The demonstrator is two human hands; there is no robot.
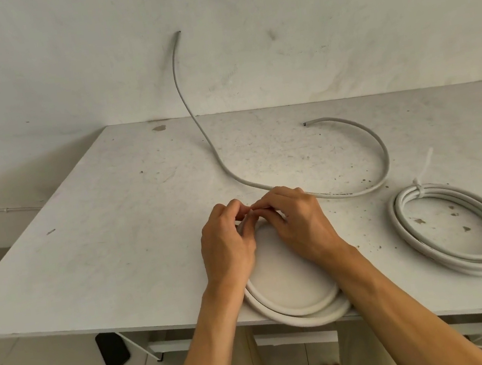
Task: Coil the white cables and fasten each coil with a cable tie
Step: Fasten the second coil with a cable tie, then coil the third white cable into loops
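The unfinished coil (300, 308) lies at the near edge of the table (115, 233), two or three loops of thick, smooth, round white cable, its near arc hanging slightly past the edge. Both hands meet on its far arc. The left hand (227, 244) pinches the strands between thumb and curled fingers. The right hand (299, 220) curls over the same spot, fingertips touching the left's; whether a tie sits between them cannot be told.

Two stiff loose lengths run out from under the right hand. One (185, 96) sweeps left and rises in front of the wall, ending in a cut tip. The other (379, 144) bends in a wide hook on the tabletop to the right.

Well apart on the right rests a tied coil (464, 248), an oval of several loops bound at its far side by a white cable tie (420, 185) whose tail sticks up.

The tabletop is matte white, scuffed and speckled with dark chips. Its left half lies open.
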